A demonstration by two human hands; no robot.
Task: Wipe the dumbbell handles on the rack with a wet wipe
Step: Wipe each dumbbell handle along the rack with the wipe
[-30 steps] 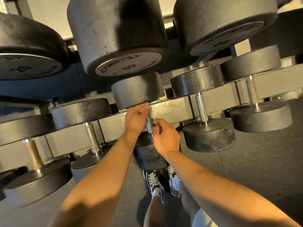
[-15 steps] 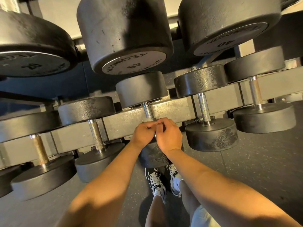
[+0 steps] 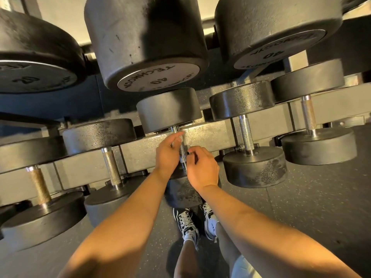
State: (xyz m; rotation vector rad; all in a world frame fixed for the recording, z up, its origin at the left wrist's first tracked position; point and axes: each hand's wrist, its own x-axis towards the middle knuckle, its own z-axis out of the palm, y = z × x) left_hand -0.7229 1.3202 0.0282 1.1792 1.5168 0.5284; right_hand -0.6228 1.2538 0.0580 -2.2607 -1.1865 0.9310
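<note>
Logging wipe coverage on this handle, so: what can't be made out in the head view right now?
Head view only.
- White wet wipe: not clearly seen; a pale patch beside the left hand may be wipe or glare on the grey metal rack beam.
- Knurled steel handle of the middle black dumbbell: lower end hidden behind the right hand.
- Both grips: seen from behind, contact unclear.
- Large black dumbbell, top left: cut off by the frame edge.

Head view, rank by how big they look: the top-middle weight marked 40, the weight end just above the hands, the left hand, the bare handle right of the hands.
1. weight marked 40, nearest the camera, which inflates it
2. weight end just below it
3. left hand
4. bare handle
</note>
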